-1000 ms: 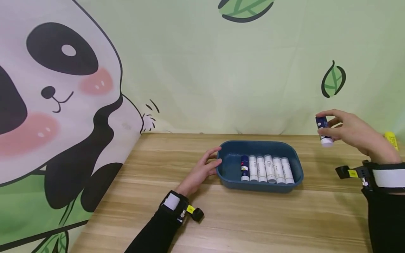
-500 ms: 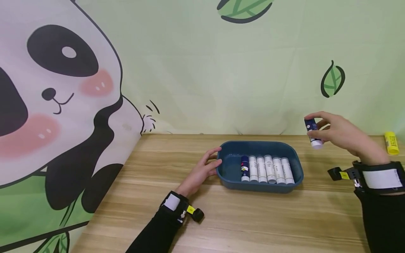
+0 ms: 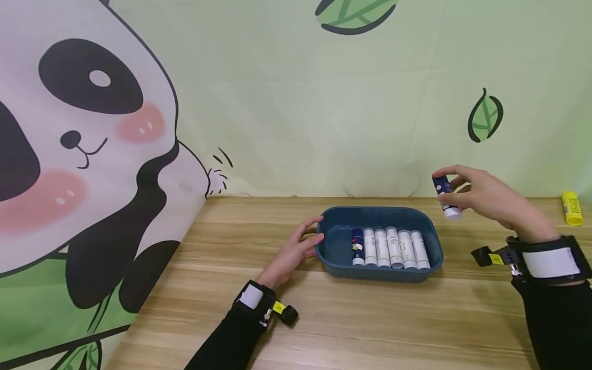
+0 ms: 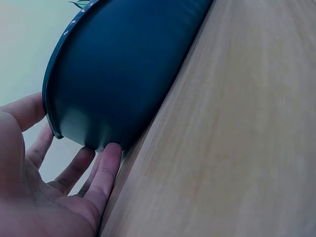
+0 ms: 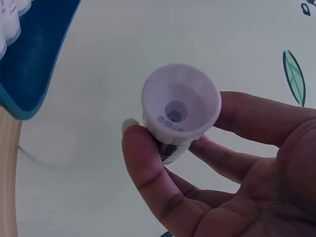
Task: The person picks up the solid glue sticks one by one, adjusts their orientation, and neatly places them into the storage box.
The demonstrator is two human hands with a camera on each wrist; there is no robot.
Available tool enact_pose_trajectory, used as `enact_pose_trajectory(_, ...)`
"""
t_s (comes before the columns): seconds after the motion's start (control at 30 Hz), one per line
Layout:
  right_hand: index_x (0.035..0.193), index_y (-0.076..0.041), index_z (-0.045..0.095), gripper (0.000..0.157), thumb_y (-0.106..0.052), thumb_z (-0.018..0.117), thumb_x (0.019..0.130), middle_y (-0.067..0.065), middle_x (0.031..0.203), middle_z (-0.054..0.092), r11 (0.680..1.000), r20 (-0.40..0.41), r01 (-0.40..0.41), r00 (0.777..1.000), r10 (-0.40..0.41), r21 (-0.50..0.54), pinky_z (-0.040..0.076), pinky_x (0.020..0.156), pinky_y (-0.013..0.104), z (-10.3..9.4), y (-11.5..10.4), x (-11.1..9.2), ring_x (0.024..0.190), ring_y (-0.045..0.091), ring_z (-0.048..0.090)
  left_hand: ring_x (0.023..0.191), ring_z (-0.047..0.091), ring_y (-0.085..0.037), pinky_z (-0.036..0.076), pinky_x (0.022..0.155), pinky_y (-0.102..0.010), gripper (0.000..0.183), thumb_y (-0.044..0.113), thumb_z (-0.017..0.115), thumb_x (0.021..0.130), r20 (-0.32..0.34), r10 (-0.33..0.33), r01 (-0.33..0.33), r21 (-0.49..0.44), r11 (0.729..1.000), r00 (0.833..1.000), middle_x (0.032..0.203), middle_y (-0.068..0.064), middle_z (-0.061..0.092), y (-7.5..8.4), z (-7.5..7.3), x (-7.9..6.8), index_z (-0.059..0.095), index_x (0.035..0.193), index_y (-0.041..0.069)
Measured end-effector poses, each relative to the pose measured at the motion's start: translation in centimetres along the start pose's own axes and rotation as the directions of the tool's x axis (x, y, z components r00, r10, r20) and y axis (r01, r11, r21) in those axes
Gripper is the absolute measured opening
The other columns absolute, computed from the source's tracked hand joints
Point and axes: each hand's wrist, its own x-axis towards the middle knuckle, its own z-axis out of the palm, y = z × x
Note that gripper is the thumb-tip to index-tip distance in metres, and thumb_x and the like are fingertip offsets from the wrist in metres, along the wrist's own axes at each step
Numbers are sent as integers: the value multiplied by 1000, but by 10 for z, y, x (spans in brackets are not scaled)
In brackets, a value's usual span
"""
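My right hand (image 3: 492,198) pinches a navy glue stick (image 3: 445,198) between thumb and fingers, held above the table to the right of a dark blue bin (image 3: 334,244). The stick tilts, its white end downward; in the right wrist view the hollow white base of the glue stick (image 5: 181,101) faces the camera. My left hand (image 3: 294,249) touches the bin's left end with extended fingers. From the left wrist, fingertips (image 4: 112,150) of that hand rest against the bin's wall (image 4: 118,69). Inside the bin lie a navy glue stick (image 3: 358,247) and several white ones (image 3: 381,248), side by side.
A yellow glue stick (image 3: 572,208) stands at the far right of the wooden table (image 3: 370,318). Behind the table hangs a pale green backdrop (image 3: 277,103) printed with a panda and leaves. The bin's left part shows bare floor.
My right hand has carried the navy glue stick left toward the bin, lowering it slightly. The yellow glue stick, partly hidden before, now shows fully. My left hand has stayed on the bin.
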Motion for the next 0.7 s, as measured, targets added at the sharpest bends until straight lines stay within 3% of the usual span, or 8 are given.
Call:
enact_pose_trajectory(0.27, 151, 2, 42, 54, -13, 64, 103, 31, 124, 55, 1000, 26, 27, 999, -27, 8, 56, 72, 32, 13, -9, 5, 101, 35, 62, 128, 53, -29, 51, 102, -35, 55, 27, 60, 107, 11, 2, -2, -1, 1000, 1000, 154, -15, 36, 0, -1, 0, 42, 159, 24)
enact_pose_trajectory(0.7, 149, 3, 43, 55, -13, 66, 102, 30, 124, 54, 998, 68, 55, 996, -56, 12, 54, 73, 37, 29, -17, 7, 104, 38, 62, 132, 51, -31, 50, 105, -38, 55, 28, 60, 107, 12, -3, 3, 1, 1000, 1000, 156, -14, 35, 0, -1, 0, 42, 159, 25)
